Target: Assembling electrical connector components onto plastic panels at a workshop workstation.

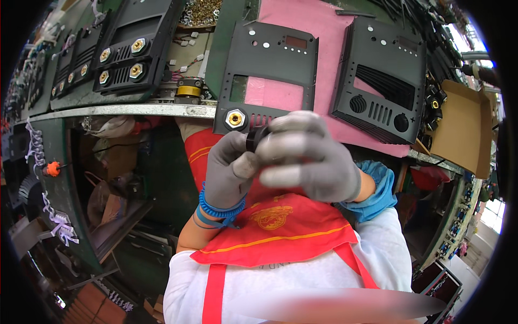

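In front of my apron, my left hand (229, 167), in a grey glove, pinches a small black round part (252, 141) between thumb and fingers. My right hand (310, 159), gloved the same way, is at the part's right side; motion smears its fingers and they hide much of the part. Just beyond both hands, a dark grey front panel (272, 62) lies on the pink mat (329, 32). A brass-centred connector with a hexagonal silver nut (235, 119) sits in its lower left corner; my hands cover the lower right corner.
A stack of similar panels (377, 75) lies to the right, beside an open cardboard box (461, 127) and black connectors (435, 102). Panels with fitted connectors (132, 48) stand at left. Small brass hardware (199, 12) is at the back. A metal bench edge (140, 110) runs in front.
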